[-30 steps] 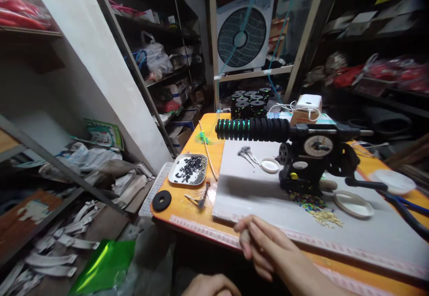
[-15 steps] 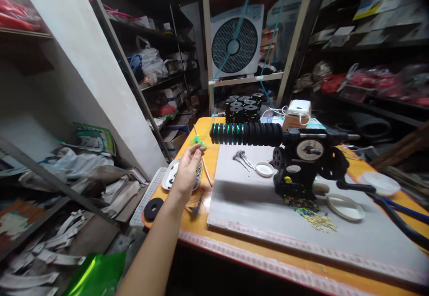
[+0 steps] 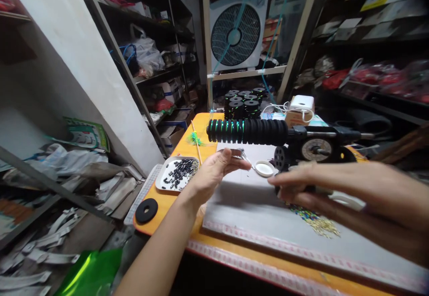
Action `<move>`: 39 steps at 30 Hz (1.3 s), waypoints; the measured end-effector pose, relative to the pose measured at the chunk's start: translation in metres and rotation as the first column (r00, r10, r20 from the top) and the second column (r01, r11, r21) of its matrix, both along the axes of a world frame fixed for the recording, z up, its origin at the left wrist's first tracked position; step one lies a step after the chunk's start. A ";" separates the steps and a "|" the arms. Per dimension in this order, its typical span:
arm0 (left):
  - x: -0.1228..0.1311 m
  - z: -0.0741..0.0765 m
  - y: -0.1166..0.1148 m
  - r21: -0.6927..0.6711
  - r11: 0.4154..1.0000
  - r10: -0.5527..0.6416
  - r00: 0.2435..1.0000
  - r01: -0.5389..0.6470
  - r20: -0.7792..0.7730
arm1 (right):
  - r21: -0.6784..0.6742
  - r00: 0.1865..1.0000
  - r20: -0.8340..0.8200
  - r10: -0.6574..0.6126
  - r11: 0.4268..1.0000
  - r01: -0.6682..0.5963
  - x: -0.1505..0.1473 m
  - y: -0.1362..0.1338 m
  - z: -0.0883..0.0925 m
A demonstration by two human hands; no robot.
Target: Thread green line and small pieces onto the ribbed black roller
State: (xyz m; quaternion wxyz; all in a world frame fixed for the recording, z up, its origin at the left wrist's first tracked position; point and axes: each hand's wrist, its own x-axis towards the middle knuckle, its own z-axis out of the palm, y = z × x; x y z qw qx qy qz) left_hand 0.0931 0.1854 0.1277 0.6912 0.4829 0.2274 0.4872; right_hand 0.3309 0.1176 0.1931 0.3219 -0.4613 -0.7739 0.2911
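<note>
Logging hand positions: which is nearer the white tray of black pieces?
The left hand, just right of the tray; the right hand is farther right, in front of the machine.

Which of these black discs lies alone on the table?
The black disc at the near left corner of the table; the others are stacked behind or lined along the machine.

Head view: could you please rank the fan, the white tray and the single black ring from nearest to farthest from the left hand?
1. White tray, just left of the left hand.
2. Black ring, at the table's left corner.
3. Fan, behind the table.
</note>
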 end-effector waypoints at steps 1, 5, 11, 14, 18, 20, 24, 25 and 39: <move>0.003 -0.001 -0.004 -0.023 1.000 -0.016 0.999 0.017 0.029 | 0.157 0.991 0.109 0.077 0.983 -0.094 -0.002 0.004 0.009; 0.006 -0.015 -0.034 -0.151 0.985 -0.064 0.989 0.084 0.133 | 0.546 0.952 0.276 0.129 0.794 -0.266 -0.012 0.016 0.036; -0.007 -0.047 -0.080 -0.345 0.931 -0.047 0.979 0.115 0.198 | 0.629 0.963 0.238 0.129 0.735 -0.254 -0.026 0.032 0.038; -0.015 -0.058 -0.093 -0.388 0.910 -0.054 0.969 0.147 0.241 | 0.601 0.950 0.253 0.183 0.740 -0.303 -0.026 0.040 0.028; -0.020 -0.066 -0.103 -0.408 0.888 -0.091 0.951 0.212 0.296 | 0.617 0.962 0.234 0.138 0.744 -0.256 -0.022 0.049 0.019; -0.019 -0.069 -0.107 -0.418 0.878 -0.104 0.945 0.235 0.311 | 0.610 0.970 0.211 0.119 0.760 -0.226 -0.021 0.052 0.017; -0.016 -0.075 -0.112 -0.440 0.867 -0.113 0.951 0.236 0.288 | 0.584 0.971 0.206 0.121 0.781 -0.221 -0.022 0.054 0.015; -0.016 -0.076 -0.114 -0.443 0.866 -0.120 0.956 0.233 0.268 | 0.589 0.972 0.206 0.112 0.779 -0.214 -0.022 0.055 0.015; -0.010 -0.103 -0.140 -0.375 0.917 -0.088 0.986 0.136 0.142 | 0.604 0.958 0.267 0.103 0.757 -0.250 -0.021 0.061 0.014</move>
